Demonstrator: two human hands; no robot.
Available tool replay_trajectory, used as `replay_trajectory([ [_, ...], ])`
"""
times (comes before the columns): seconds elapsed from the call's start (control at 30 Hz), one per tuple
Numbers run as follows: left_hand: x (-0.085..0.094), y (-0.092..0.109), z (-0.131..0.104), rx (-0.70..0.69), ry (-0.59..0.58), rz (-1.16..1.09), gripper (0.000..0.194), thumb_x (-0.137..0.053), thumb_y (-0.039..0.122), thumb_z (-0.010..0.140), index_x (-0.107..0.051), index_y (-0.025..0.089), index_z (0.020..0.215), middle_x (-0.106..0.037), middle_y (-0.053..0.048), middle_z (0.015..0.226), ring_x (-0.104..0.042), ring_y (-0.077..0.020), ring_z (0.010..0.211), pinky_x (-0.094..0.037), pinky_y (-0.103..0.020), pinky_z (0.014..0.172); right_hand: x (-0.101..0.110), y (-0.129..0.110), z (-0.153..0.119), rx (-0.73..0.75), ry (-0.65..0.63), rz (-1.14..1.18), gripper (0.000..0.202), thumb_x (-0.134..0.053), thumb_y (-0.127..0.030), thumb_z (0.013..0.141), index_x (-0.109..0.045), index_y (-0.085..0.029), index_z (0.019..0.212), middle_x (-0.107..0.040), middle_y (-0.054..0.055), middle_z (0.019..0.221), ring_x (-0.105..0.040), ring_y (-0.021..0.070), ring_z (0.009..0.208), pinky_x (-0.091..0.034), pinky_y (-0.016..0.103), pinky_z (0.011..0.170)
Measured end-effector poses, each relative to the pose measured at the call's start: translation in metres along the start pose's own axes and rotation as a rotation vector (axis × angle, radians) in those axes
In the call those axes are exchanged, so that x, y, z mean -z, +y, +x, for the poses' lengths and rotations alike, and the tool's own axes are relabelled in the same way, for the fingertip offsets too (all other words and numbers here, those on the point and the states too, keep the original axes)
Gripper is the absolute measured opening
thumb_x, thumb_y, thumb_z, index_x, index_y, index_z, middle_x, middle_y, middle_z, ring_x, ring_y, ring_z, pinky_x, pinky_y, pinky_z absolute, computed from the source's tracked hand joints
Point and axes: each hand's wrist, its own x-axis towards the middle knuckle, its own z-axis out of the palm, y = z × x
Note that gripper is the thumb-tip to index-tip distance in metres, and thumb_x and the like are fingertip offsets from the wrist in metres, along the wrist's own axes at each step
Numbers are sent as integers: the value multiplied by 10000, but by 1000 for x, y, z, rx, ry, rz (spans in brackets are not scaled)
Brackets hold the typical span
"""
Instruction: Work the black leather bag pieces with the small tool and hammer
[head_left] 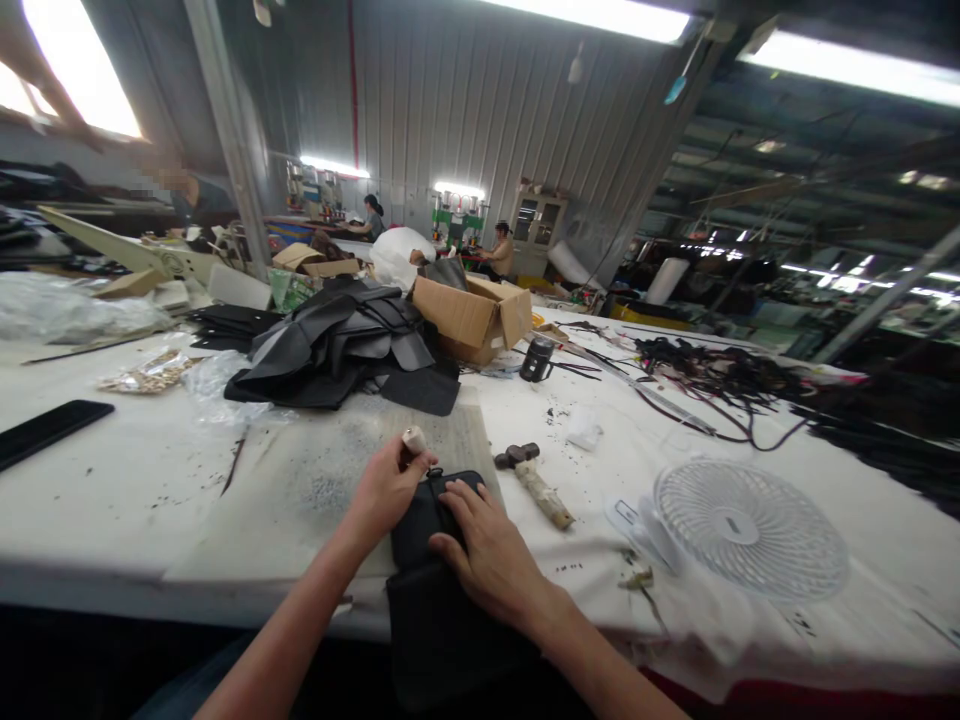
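My left hand (384,492) is closed around a pale, rounded knob-like handle (413,438); the rest of that item is hidden by my fingers. Just beside those fingertips, a small black loop (435,474) sits at the top end of a black leather-like piece (414,530). My right hand (487,552) lies on this piece with fingers stretched out, pressing its right side. The lower part of the black piece (442,640) hangs over the table's front edge. Right of my hands lies a hammer (541,490) with a worn, pale handle.
A pile of black cut sheets (337,345) and an open cardboard box (469,315) stand ahead. A black mug (537,360) is behind the hammer. A white fan (750,530) lies at right, a phone (52,430) at left. Several people sit farther back.
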Motion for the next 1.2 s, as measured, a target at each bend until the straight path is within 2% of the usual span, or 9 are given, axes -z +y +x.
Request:
replay_trajectory([
  [0.13,-4,14,6,-41,-75,103,185,-715,394,929,-661,221,894,-722,-3,816,-678,-208,792,-501,-318,746,-4,1,-2,-4,20,-6,401,-692,-347,1084,-623,-180,1442,-573,157,1624,-482,343,1572,-331,635,1367],
  [0.37,4,1,4,38,-37,100,218,-748,419,858,-735,201,858,-748,-16,808,-699,-236,817,-516,-327,761,-6,4,-4,-32,39,17,409,-681,-394,1091,-630,-208,1452,-567,137,1629,-470,329,1578,-338,608,1374],
  [0.63,-6,-10,1,117,-51,16,260,-793,457,827,-791,203,882,-796,-31,848,-723,-250,837,-537,-338,779,-9,6,-4,-40,46,8,420,-662,-409,1092,-623,-197,1451,-559,141,1636,-462,328,1582,-326,600,1380],
  [0.8,-9,-8,-1,86,-97,69,250,-783,453,854,-792,204,865,-786,-23,823,-703,-233,804,-519,-321,749,-10,6,-4,-38,52,7,418,-649,-421,1096,-620,-197,1449,-557,139,1642,-461,322,1582,-329,601,1379],
  [1.0,-8,-8,-3,90,-67,60,248,-759,455,877,-779,208,877,-790,-27,853,-716,-251,851,-527,-327,772,-9,6,-4,-32,42,-3,434,-618,-456,1115,-613,-184,1453,-556,155,1639,-455,323,1586,-326,601,1379],
  [1.2,-9,-6,-5,50,-48,123,226,-743,425,907,-769,208,848,-754,-12,786,-685,-226,785,-493,-309,720,-10,6,-4,-32,52,7,425,-604,-452,1120,-608,-193,1457,-558,160,1635,-453,328,1589,-330,619,1374],
])
